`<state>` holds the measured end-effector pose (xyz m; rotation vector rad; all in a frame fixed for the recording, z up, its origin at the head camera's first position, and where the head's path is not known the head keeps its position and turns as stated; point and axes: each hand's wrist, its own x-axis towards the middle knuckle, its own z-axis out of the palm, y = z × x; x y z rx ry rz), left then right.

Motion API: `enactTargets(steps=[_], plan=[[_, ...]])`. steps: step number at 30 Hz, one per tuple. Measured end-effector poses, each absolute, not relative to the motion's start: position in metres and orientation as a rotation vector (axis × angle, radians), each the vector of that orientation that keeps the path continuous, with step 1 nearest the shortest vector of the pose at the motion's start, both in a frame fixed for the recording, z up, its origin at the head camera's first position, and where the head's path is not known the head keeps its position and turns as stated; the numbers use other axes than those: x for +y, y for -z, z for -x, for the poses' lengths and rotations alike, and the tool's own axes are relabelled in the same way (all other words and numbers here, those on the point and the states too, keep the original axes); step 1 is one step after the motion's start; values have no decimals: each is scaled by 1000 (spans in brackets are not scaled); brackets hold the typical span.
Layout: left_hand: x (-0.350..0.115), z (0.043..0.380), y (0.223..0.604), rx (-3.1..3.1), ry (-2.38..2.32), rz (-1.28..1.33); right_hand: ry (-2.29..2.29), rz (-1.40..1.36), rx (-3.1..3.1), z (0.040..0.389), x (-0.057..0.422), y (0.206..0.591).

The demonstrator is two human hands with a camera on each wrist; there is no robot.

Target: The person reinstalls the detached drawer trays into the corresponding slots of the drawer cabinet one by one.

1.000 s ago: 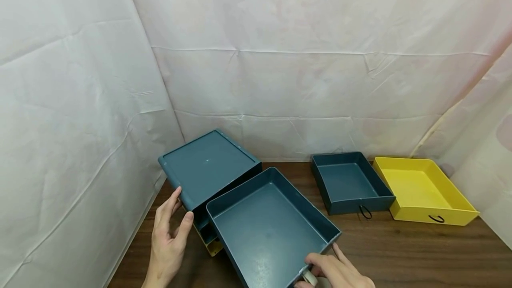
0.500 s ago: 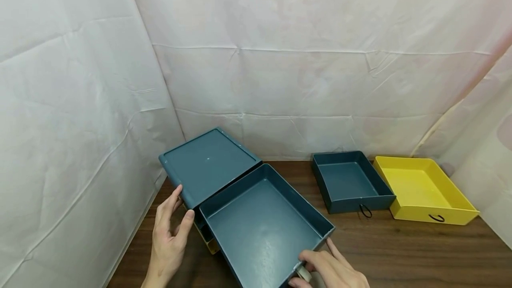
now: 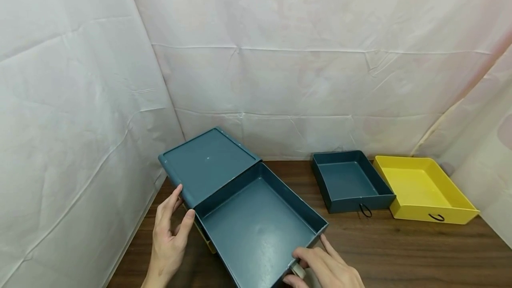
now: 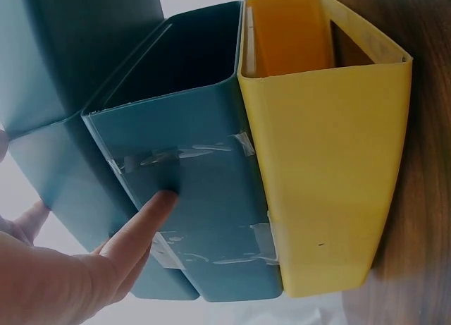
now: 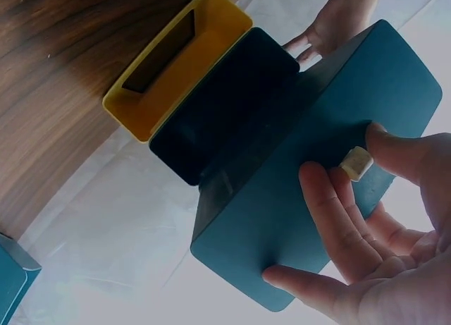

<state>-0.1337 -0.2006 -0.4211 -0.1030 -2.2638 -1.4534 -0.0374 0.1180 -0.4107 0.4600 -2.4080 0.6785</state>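
Observation:
A stacked drawer cabinet (image 3: 212,163) stands at the left, teal above with a yellow bottom section (image 4: 328,177). Its top slot has a large teal drawer (image 3: 256,230) at its mouth, mostly outside; the middle and bottom slots show open and hollow. The right hand (image 3: 328,268) holds the drawer by its front, thumb and fingers around the small pale pull tab (image 5: 356,163). On the cabinet's left side rests the left hand (image 3: 170,234), fingers spread, one fingertip pressing the taped teal wall. The drawer's near corner lies beyond the head view's lower edge.
A smaller teal drawer (image 3: 352,181) with a black loop pull sits on the brown wooden table (image 3: 400,252) at the right. Beside it is a yellow drawer (image 3: 424,190), also with a black loop. White cloth (image 3: 300,79) hangs behind and on both sides.
The right hand has moved the large teal drawer left and toward the cabinet, so its back end now meets the top slot. The left hand has stayed in place.

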Motion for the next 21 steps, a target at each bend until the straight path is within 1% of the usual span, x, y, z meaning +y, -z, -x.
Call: enactTargets(steps=[4, 12, 21], plan=[[-200, 133, 421, -2263, 1457, 106, -687, -477, -2388, 43, 116, 407], [-201, 133, 421, -2271, 1438, 98, -688, -633, -2366, 65, 115, 407], [-200, 133, 421, -2281, 1439, 93, -725, -730, -2304, 79, 113, 402]])
